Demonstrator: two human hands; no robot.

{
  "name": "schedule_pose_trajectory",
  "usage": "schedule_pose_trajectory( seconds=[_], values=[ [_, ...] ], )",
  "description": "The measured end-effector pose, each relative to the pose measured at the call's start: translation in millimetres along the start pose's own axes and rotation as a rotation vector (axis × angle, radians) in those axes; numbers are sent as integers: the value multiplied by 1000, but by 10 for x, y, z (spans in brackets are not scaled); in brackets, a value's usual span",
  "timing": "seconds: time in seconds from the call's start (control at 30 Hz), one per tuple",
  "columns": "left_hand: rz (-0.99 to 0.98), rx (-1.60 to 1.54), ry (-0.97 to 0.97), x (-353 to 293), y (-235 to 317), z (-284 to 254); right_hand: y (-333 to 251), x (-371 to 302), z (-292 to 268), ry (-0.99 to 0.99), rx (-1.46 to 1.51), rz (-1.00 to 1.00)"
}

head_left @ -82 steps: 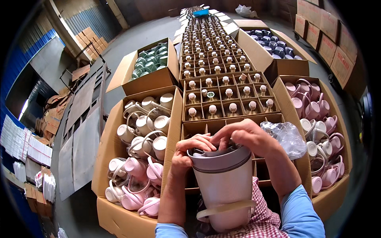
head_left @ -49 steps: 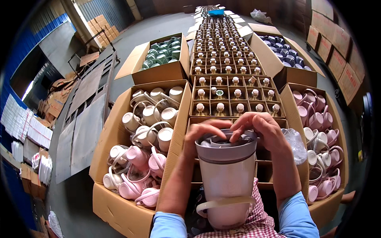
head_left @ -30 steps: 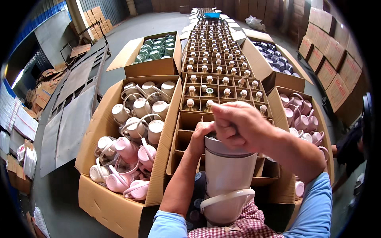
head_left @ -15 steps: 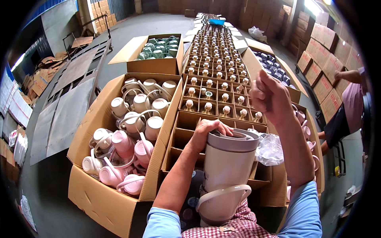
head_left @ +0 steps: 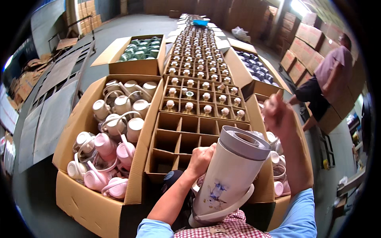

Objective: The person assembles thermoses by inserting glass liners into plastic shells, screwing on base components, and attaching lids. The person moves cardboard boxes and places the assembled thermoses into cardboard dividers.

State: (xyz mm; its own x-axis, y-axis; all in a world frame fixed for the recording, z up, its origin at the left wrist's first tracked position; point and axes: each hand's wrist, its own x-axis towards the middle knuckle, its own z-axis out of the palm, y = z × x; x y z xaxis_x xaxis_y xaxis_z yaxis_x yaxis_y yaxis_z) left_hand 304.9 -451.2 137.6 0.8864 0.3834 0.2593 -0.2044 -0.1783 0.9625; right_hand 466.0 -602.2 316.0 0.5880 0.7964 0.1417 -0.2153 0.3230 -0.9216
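A cream vacuum jug (head_left: 230, 178) with a grey ring at its upper end leans on my lap. Its ringed end faces up, showing a round recess. A small blue picture decorates its side, and a pale carrying handle (head_left: 234, 208) loops around its lower part. My left hand (head_left: 203, 158) is closed beside the jug's upper left wall; whatever its fingers hold is hidden. Raised right of the jug, my right hand (head_left: 278, 111) is smeared by motion, its fingers seemingly curled. Part of a clear plastic bag (head_left: 260, 135) shows behind the jug's rim.
Ahead, a divided carton (head_left: 178, 139) has bare compartments; beyond it, cartons hold rows of capped bottle-like pieces (head_left: 206, 96). Left, an open carton (head_left: 133, 186) holds white and pink jug parts. Right, another carton holds similar parts (head_left: 278, 170). A person (head_left: 331, 75) stands near stacked boxes (head_left: 305, 47).
The jug has tilted right and turned, bringing its blue picture into sight. My left hand has left its rim and closed beside it. My view has shifted right; the other person shows more fully.
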Motion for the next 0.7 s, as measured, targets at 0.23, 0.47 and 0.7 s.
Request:
schedule_pose_trajectory(
  seconds=[0.23, 0.47, 0.7],
  values=[
    [97, 426, 73, -196, 373, 268, 66, -336, 750, -247, 103, 364],
    [160, 497, 67, -339, 574, 419, -567, 16, -73, -264, 746, 23],
    [225, 466, 20, -407, 573, 373, -744, 140, 165, -94, 160, -69]
  ],
)
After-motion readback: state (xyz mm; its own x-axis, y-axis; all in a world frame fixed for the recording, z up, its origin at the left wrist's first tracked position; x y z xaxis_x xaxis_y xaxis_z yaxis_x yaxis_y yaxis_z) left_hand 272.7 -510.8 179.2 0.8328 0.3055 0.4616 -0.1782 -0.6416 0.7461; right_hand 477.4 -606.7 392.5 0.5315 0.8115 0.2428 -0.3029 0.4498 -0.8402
